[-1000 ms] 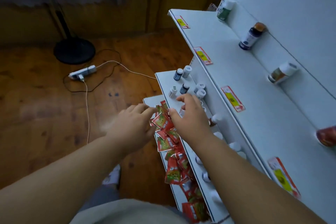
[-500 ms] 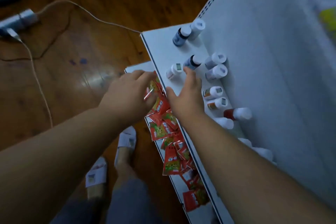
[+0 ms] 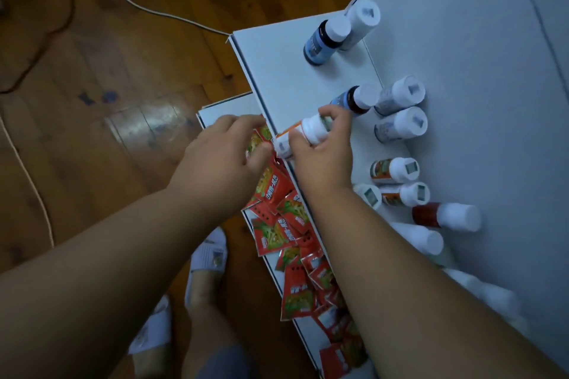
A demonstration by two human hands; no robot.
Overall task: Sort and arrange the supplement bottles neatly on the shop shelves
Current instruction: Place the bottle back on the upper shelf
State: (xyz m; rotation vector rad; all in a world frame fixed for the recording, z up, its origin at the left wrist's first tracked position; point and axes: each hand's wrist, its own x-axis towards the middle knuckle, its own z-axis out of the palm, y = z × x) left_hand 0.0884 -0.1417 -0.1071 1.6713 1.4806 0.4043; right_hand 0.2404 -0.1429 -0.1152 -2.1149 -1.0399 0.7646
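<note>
My right hand (image 3: 323,157) grips a small white bottle with an orange label (image 3: 303,134), tilted on its side at the front edge of the white shelf (image 3: 277,71). My left hand (image 3: 221,157) hovers just left of it, fingertips near the bottle's end and over the red sachets (image 3: 277,224). Several white-capped bottles stand on the shelf: two blue ones (image 3: 326,40) at the far end, a dark blue one (image 3: 354,101) by my right fingers, grey-labelled ones (image 3: 400,123), orange-labelled ones (image 3: 394,169) and a red one (image 3: 443,215).
A lower white shelf (image 3: 228,108) carries the heap of red sachets. Below lies a wooden floor (image 3: 107,71) with a white cable (image 3: 154,12) running across it. My feet in white slippers (image 3: 209,255) stand close to the shelf base. The shelving's back panel (image 3: 477,71) rises at right.
The view has dropped and closed in on the lower shelves. My right hand has taken hold of the orange-labelled white bottle and tipped it toward my left hand at the shelf edge.
</note>
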